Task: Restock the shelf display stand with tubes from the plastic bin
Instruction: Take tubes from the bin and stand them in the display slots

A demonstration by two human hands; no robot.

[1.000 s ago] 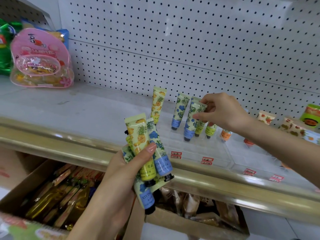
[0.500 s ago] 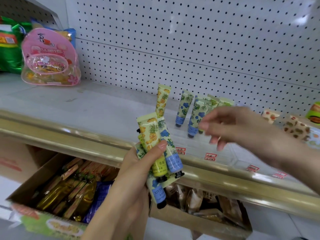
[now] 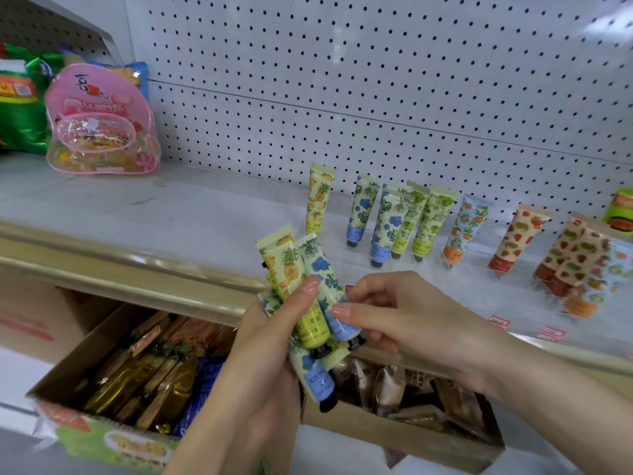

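Observation:
My left hand [image 3: 263, 365] grips a bunch of small printed tubes [image 3: 291, 265] in front of the shelf edge: a yellow pineapple one, blue-flower ones and others behind. My right hand [image 3: 397, 320] has come to the bunch, and its thumb and fingers pinch the lower end of a blue-flower tube [image 3: 325, 279] near the cap. On the shelf, a clear display stand [image 3: 342, 265] holds tubes standing cap down: a pineapple tube [image 3: 318, 200], blue-flower tubes [image 3: 387, 224], green ones [image 3: 431, 221], an orange one [image 3: 466, 228] and strawberry ones [image 3: 517, 238]. The plastic bin is out of view.
A white pegboard [image 3: 376, 97] backs the shelf. A pink clear bag [image 3: 99, 125] and green packets [image 3: 20, 104] sit at the far left. Below the gold shelf rail [image 3: 120, 265], cardboard boxes [image 3: 137, 378] hold wrapped snacks. Red price tags [image 3: 500, 322] line the stand's front.
My right hand left the blue-flower tube it set in the stand, drew back toward me and now pinches a tube in the left hand's bunch. The view shifted left.

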